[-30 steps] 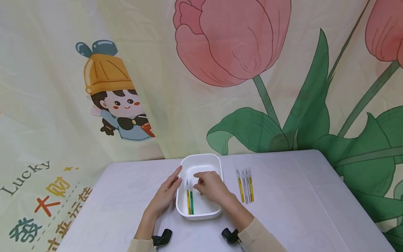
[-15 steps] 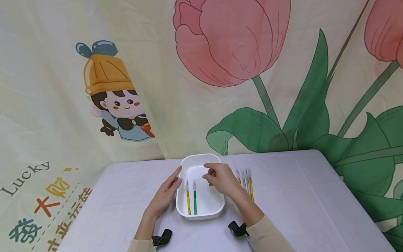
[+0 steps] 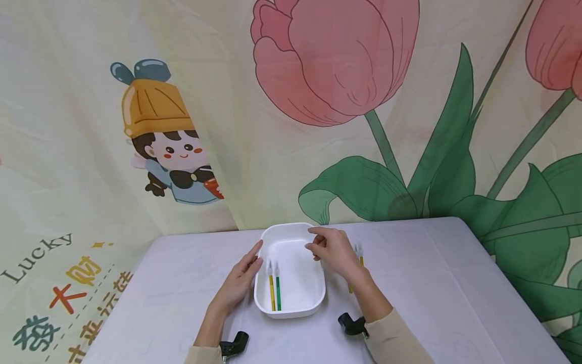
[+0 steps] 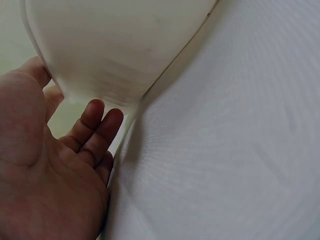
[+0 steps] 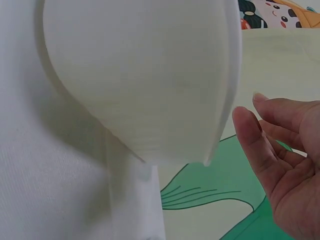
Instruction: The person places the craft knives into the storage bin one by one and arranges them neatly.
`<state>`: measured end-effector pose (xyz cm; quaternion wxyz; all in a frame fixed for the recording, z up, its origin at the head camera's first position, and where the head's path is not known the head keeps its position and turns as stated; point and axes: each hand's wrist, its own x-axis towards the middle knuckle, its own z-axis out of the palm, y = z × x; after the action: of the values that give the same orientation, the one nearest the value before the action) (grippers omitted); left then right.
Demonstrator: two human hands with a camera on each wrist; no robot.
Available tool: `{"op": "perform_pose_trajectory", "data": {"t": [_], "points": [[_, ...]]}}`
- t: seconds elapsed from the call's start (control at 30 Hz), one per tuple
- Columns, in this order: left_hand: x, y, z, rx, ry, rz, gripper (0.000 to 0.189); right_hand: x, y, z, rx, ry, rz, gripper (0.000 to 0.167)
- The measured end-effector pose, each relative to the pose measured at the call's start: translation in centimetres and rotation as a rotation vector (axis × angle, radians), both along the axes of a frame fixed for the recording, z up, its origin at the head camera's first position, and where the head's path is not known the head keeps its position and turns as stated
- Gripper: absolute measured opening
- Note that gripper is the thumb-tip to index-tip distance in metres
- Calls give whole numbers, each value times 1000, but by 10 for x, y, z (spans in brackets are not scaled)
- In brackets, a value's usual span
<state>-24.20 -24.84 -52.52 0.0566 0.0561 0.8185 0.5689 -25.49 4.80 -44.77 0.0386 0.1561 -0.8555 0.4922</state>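
Note:
A white tray (image 3: pixel 291 314) stands near the table's far side. On its left side lie two slim pen-like sticks with clear caps, one yellow (image 3: pixel 272 292) and one green (image 3: pixel 279 293), parallel to each other. My left hand (image 3: pixel 238 280) rests against the tray's left side, with thumb and forefinger at the rim and the other fingers relaxed outside it. My right hand (image 3: pixel 335 253) hovers at the tray's upper right rim with loosely bent fingers. In the right wrist view nothing shows between its fingers, which stand apart from the tray wall (image 5: pixel 150 90).
To the right of the tray lie several more capped sticks, mostly hidden behind my right hand and forearm; a yellow one (image 3: pixel 361 260) shows. The white-covered table (image 3: pixel 432 293) ends at a backdrop (image 3: pixel 236 126) printed with tulips.
My right hand has moved right, from over the two sticks to the tray's right rim. The green stick shifted right, then back toward the yellow one. My left hand stays put.

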Motion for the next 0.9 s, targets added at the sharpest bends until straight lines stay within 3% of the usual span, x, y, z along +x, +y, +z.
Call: {"op": "perform_pose_trajectory", "data": {"t": [0.43, 0.9], "points": [[-1, 0, -1, -12, -4, 4, 53, -5, 16, -2, -44, -10, -40, 46], [-1, 2, 0, -19, 4, 5, 54, -13, 38, -6, 4, -34, -111, 46]]}}
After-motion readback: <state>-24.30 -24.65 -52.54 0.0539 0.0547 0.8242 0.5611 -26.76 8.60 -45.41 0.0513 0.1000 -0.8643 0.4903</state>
